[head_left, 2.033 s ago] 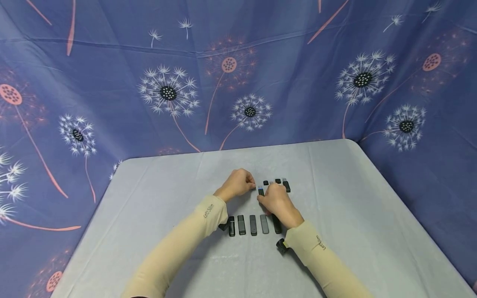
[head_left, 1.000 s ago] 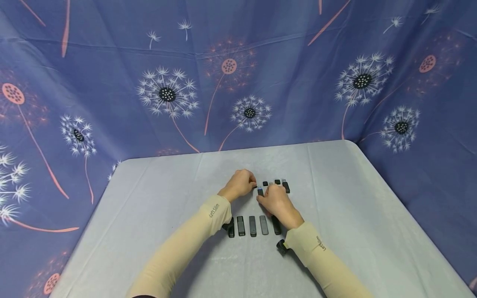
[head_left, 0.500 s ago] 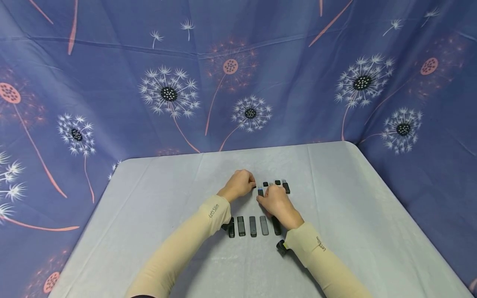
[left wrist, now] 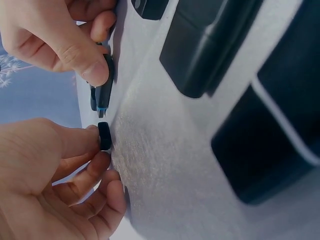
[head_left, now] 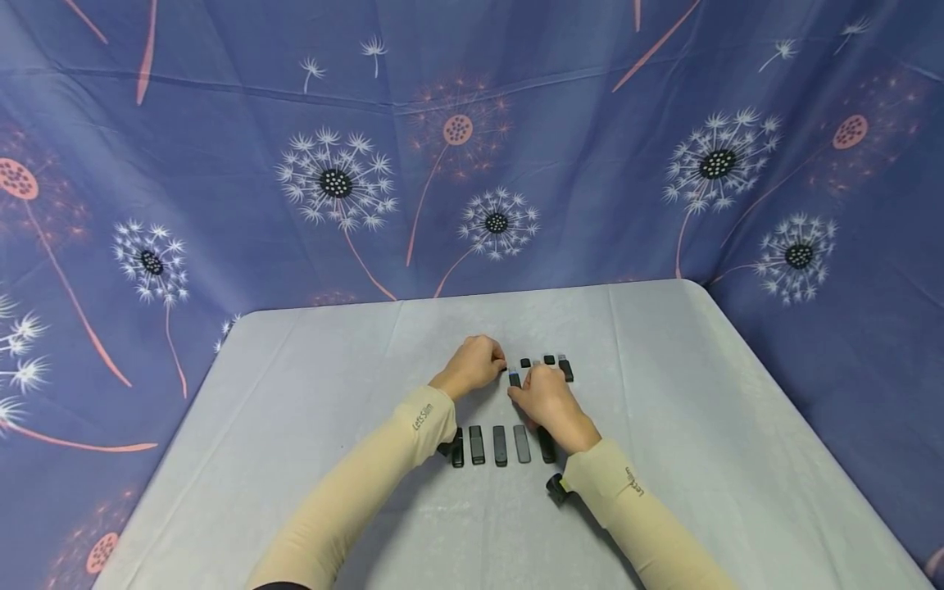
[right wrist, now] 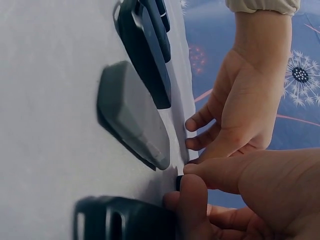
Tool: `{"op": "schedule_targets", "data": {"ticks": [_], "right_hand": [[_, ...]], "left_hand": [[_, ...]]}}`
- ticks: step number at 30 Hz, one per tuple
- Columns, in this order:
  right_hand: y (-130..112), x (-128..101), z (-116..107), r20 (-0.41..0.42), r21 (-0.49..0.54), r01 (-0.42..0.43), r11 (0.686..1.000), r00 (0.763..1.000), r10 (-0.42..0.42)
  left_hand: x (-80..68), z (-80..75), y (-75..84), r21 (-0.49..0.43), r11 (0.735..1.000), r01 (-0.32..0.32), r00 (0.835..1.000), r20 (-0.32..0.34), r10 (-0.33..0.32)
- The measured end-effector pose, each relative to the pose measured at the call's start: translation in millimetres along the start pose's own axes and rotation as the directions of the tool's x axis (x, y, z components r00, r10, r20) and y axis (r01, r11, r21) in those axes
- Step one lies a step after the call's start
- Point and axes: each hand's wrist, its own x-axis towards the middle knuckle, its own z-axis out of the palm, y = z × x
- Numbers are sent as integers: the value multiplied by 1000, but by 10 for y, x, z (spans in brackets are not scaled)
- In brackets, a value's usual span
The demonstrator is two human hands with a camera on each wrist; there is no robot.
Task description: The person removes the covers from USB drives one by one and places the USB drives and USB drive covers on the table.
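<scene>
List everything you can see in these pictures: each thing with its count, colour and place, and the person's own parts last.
Table: one, pale grey cloth, centre.
Backdrop: one, blue with dandelion print, behind the table.
Near row of USB sticks: five visible, black and grey, by the wrists.
USB stick: one, black with blue tip, under the right fingers.
Cap: one, black, pinched.
Far pieces: about three, black, beyond the right hand.
Sleeves: two, beige.
Left hand: pinches the cap.
Right hand: holds the USB stick.
</scene>
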Motion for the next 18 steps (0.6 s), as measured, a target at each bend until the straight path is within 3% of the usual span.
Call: {"op": "schedule_targets", "data": {"ticks": [18], "right_hand": [[-10, -5, -1, -5, -32, 2, 999, 1000, -3]], "left_hand": [[-3, -2, 34, -10, 1000, 4, 1000, 12, -4]]}}
